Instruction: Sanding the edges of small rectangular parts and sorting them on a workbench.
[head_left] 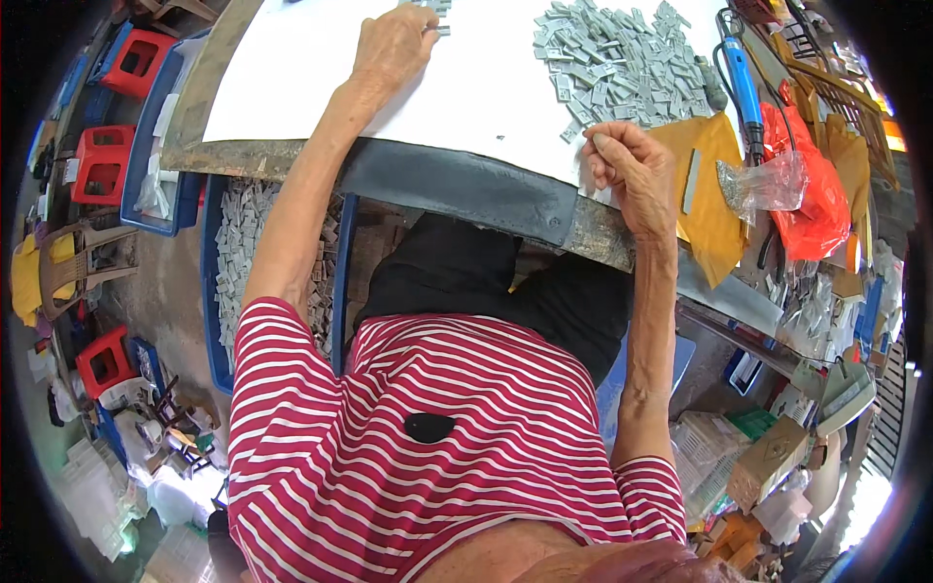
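A: Nearest the lens is the striped shirt (418, 457), red and white, with a small black clip on the chest. Black trousers (486, 282) show beyond it, under the desk edge.

B: And the hands?

A: The left hand (394, 44) lies far out on the white sheet (466, 78), fingers curled down over a few grey pieces (435, 10) at the top edge. It touches them; whether it grips one I cannot tell.

B: The right?

A: The right hand (627, 165) sits at the near edge of the desk (457, 185), fingers pinched together on the sheet's edge. If a piece is between the fingertips, it is hidden.

B: What lies about it?

A: Just above it, the pile (622, 63) of small grey flat pieces spreads over the sheet. To its right a brown envelope (709, 185) carries a grey strip, and beside that a clear bag (768, 185) rests against a red bag (816, 194). A blue tool (743, 83) with a cord lies past the pile.

B: And below the desk?

A: At the person's left a blue bin (219, 282) holds more grey pieces. Red stools (102, 160) stand further left on the floor. Boxes (768, 457) crowd the right side.
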Available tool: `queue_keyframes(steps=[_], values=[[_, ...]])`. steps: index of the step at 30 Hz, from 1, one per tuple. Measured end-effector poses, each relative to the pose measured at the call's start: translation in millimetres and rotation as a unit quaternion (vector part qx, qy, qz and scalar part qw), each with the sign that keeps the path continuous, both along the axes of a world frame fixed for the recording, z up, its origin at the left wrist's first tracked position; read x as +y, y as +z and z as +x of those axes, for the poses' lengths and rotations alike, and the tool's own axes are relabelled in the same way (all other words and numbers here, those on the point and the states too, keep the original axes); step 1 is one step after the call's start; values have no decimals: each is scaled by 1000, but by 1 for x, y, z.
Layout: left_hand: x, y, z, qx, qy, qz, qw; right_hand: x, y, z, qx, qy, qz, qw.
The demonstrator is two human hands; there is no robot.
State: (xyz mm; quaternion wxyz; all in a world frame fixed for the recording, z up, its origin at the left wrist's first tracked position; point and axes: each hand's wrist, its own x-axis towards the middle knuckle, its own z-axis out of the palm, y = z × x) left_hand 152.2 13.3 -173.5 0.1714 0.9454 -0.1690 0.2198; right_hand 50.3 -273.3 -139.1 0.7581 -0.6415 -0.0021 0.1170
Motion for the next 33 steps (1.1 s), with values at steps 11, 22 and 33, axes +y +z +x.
queue_keyframes(steps=[11,22,33], values=[[1,-4,14,-60,-11,15,998,-2,-5,0,-8,-4,-1,1000],[-3,1,18,-29,-1,13,999,0,-6,0,-20,-4,-11,1000],[-102,47,-9,64,-153,-125,978,-3,-6,-4,-41,-2,-25,999]])
